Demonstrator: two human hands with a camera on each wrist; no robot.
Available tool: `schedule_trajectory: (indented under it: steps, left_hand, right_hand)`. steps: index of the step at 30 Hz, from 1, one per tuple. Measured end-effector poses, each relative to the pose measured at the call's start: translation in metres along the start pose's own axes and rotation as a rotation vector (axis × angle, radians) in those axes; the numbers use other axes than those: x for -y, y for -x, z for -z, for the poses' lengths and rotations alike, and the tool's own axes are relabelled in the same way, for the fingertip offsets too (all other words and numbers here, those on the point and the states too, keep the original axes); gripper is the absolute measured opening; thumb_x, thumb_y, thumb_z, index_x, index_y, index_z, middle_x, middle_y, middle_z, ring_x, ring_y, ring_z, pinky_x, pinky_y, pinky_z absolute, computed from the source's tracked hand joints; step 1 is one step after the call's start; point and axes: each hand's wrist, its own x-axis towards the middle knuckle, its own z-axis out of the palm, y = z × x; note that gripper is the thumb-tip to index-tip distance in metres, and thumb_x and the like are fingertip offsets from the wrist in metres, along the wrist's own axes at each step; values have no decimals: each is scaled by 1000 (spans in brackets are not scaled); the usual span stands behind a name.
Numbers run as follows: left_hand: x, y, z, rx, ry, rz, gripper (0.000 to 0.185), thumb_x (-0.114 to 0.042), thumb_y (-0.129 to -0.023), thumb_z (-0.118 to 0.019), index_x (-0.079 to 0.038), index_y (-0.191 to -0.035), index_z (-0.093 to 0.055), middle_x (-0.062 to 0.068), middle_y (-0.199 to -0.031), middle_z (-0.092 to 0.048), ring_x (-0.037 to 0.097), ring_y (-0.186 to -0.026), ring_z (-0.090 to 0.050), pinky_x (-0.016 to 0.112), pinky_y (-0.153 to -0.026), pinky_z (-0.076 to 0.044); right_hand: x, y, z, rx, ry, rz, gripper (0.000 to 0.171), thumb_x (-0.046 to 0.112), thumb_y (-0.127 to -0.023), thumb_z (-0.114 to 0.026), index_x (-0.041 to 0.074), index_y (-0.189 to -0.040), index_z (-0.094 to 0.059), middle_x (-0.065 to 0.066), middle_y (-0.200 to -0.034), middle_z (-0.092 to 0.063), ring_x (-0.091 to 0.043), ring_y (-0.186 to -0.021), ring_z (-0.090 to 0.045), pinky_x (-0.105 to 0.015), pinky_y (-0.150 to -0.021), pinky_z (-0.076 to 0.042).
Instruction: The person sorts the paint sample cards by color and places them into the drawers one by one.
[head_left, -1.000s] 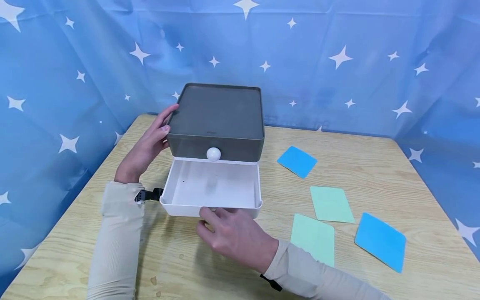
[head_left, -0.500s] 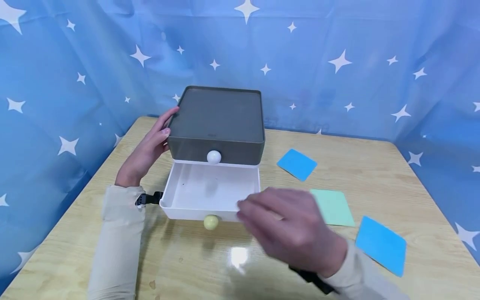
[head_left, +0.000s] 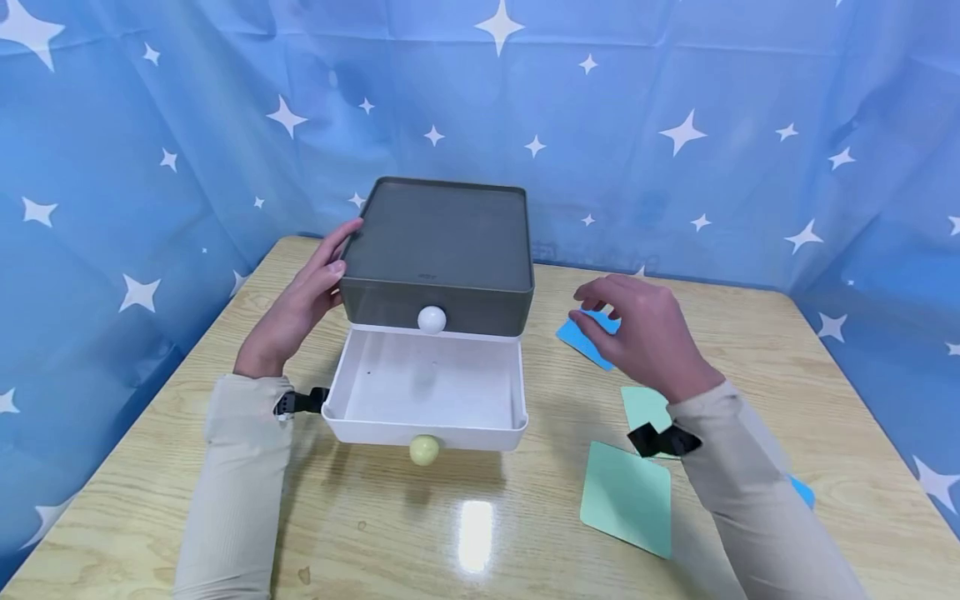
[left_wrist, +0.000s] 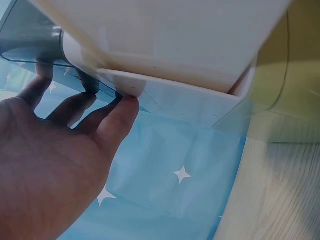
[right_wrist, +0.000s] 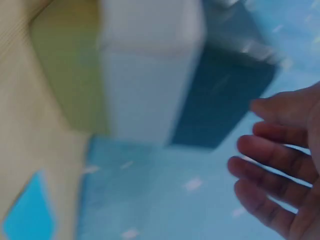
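Note:
A grey drawer box stands at the back of the wooden table. Its white lower drawer is pulled out and looks empty, with a pale yellow knob on its front. A white knob sits on the grey front above it. My left hand rests flat against the box's left side, fingers straight. My right hand hovers with relaxed, spread fingers just over a blue card right of the box, holding nothing.
Two green cards lie on the table to the right of the drawer. Another blue card is mostly hidden behind my right sleeve. Blue star-patterned cloth walls the table on three sides.
My right hand let go of the drawer's front knob and swung right and back to above the blue card. The drawer stays open; the left hand has not moved.

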Motion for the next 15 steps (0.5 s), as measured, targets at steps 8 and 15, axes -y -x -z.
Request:
schedule_trajectory:
  steps: [8,15]
  left_hand:
    - [-2,0,-1,-1,-14,-3,54,-35,-107,-33,-38,-160,-20,-2,-169,-16,21,-146,-30,51,-116,-25]
    - [-2,0,0,-7,-21,6,54,-37,-107,-33,-39,-159,-20,-4,-169,-17,20,-145,-31,47,-114,-27]
  right_hand:
    - [-67,7,-44,328,-49,-321,38,21,-90,-74,-1,-120,-66,-22,-123,-67,-40,-112,-62,-54,-92,-52]
    - [-105,21,-70,604,-30,-521,79,38,-85,-78,0,-146,-44,-32,-149,-41,-52,-135,-38,-65,-106,-40]
